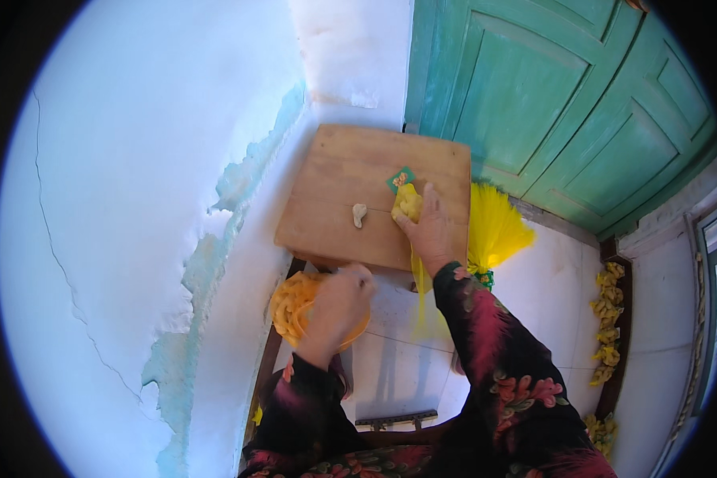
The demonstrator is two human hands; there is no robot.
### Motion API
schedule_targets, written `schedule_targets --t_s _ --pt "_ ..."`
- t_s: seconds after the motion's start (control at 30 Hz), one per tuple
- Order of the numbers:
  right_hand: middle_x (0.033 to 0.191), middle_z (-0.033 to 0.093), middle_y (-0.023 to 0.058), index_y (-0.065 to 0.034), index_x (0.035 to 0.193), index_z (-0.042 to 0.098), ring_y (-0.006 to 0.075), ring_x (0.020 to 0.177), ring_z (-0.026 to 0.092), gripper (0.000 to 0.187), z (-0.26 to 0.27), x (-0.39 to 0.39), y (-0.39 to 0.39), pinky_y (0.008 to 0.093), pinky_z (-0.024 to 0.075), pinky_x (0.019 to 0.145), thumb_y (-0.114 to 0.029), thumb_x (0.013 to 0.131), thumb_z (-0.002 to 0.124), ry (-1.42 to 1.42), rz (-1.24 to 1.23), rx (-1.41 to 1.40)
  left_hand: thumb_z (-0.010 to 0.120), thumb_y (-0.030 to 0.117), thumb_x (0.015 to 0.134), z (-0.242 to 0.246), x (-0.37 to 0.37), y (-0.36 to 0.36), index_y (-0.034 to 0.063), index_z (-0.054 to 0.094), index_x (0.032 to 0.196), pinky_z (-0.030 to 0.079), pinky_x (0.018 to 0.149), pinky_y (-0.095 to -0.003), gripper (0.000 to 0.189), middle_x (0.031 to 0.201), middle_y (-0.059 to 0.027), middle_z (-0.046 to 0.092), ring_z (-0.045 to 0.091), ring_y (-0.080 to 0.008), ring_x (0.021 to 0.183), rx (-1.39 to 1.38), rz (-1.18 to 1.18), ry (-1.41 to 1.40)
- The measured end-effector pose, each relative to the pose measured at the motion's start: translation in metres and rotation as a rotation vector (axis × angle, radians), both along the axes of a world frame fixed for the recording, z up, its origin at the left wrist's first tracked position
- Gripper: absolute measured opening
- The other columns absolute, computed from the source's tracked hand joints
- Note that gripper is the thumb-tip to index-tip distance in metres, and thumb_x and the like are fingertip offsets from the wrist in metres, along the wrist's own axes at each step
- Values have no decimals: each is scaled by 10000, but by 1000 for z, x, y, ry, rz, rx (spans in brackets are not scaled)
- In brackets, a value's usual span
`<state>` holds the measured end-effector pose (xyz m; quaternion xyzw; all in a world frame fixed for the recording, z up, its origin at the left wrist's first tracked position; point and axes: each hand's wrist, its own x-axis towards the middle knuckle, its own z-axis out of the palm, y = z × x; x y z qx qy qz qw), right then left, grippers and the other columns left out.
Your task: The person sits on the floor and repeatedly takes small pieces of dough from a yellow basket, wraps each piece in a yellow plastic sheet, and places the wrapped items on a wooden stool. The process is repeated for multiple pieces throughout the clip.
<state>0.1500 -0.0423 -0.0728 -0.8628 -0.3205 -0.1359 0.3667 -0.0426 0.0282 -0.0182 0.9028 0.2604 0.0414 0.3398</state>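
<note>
A yellow mesh bag (407, 203) with pale lumpy pieces in it, perhaps ginger, lies on the wooden table (334, 173). My right hand (431, 230) rests at its right side, thumb against the mesh, and the bag's loose yellow end hangs over the front edge. A green tag (400, 179) with a picture is at the bag's far end. One pale piece (359, 215) lies by itself to the left. My left hand (340, 305) is above an orange container (287, 305) full of similar pieces, its fingers curled; whether it holds anything is hidden.
A bundle of empty yellow mesh bags (493, 224) hangs at the table's right side. Filled bags (607, 322) line the right wall. A cracked, peeling wall (203, 281) stands at left, green panelled doors (526, 89) behind.
</note>
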Motion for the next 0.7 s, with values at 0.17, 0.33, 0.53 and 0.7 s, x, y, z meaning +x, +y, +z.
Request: schedule_targets --t_s 0.17,0.33,0.53,0.7 --pt "1155 551 112 19 1306 395 172 1068 537 542 47 -41 -64 308 436 904 -176 862 637 762 244 626 619 190 817 -20 59 65 20 625 856 478 676 -383 175 820 -153 638 609 -322 745 109 281 -182" --pt "1006 602 61 -18 1206 496 122 894 587 338 51 -73 -105 261 473 815 -173 915 571 1212 248 688 625 203 826 -49 105 88 22 585 1002 489 669 -385 255 891 -151 633 608 -322 713 399 124 -233" --pt "894 616 9 -45 1107 586 81 765 587 246 49 -44 -86 227 479 660 -215 930 560 1350 290 744 555 159 909 -1 73 38 17 539 1096 484 615 -277 235 931 -96 633 596 -145 694 -889 239 -438" --pt "869 614 -15 -44 1075 617 54 734 568 246 54 -54 -71 196 450 609 -237 933 561 1361 459 627 508 115 938 28 31 -20 22 513 1159 477 633 -257 239 977 -86 626 586 -133 732 -1200 189 -648"
